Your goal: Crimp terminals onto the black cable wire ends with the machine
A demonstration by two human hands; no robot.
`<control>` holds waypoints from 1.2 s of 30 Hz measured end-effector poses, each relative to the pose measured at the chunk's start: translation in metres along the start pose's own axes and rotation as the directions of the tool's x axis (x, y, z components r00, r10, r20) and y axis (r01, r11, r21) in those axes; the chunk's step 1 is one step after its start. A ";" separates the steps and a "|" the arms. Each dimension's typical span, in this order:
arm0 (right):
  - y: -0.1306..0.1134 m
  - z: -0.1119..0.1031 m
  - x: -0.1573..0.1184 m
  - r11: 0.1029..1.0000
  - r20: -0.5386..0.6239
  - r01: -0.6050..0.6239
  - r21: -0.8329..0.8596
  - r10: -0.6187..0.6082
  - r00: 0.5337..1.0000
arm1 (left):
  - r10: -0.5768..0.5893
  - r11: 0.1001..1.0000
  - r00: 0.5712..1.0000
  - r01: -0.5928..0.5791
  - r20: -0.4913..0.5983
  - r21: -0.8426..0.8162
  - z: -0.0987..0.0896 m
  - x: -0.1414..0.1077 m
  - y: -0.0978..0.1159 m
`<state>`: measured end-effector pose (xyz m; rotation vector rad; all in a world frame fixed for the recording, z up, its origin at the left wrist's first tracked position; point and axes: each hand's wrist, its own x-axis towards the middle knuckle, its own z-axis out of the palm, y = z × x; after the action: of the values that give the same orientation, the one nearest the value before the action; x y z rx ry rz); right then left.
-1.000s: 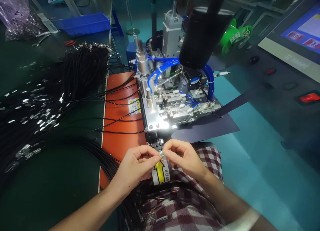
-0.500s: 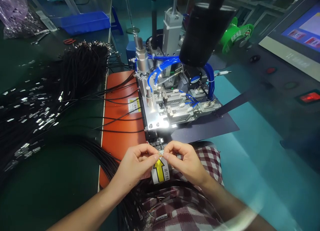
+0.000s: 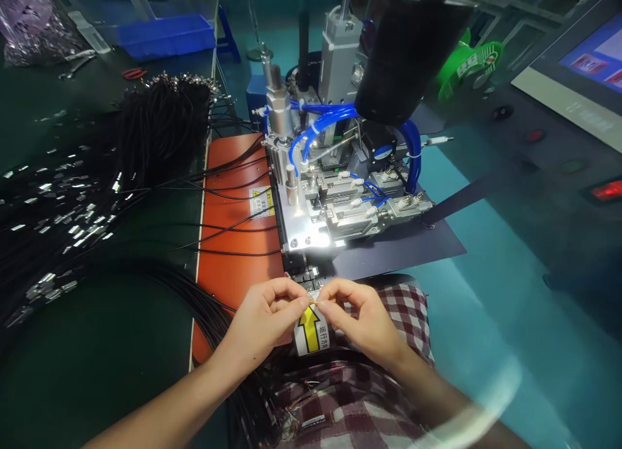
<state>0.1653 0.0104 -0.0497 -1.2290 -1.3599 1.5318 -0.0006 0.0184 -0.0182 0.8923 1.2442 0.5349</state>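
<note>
My left hand (image 3: 272,316) and my right hand (image 3: 357,313) meet in front of the machine, thumb and forefinger pinched on each. Between the fingertips runs a thin orange-yellow wire (image 3: 313,301), with one hand gripping each side of it. The fingers cover both of its ends. Just below is a white label with a yellow arrow (image 3: 311,329). Beyond the fingertips sits a small dark metal track (image 3: 306,273). A bundle of black cables (image 3: 208,316) passes under my left forearm towards my lap.
The machine (image 3: 330,196) with blue air hoses stands ahead, black cables leading into it across an orange plate (image 3: 233,235). Heaped black cables (image 3: 160,125) lie on the left table. A blue bin (image 3: 168,37), a green spool (image 3: 469,67) and a screen (image 3: 593,60) are farther off.
The fingertips have drawn slightly apart, and more of the wire shows between them. The view has shifted a little; the machine stays as it was.
</note>
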 end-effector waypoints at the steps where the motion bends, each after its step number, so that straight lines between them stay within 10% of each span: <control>1: 0.000 0.001 -0.002 1.000 -0.009 0.007 -0.026 -0.007 1.000 | 0.000 1.000 1.000 0.000 -0.003 -0.001 0.000 0.000 0.000; 36: -0.002 0.001 -0.003 0.986 -0.025 0.063 -0.157 -0.068 0.997 | -0.011 1.000 0.998 0.010 0.063 0.024 -0.003 0.002 -0.002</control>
<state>0.1648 0.0076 -0.0471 -1.2836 -1.5087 1.3779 -0.0032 0.0193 -0.0213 0.9150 1.1998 0.4813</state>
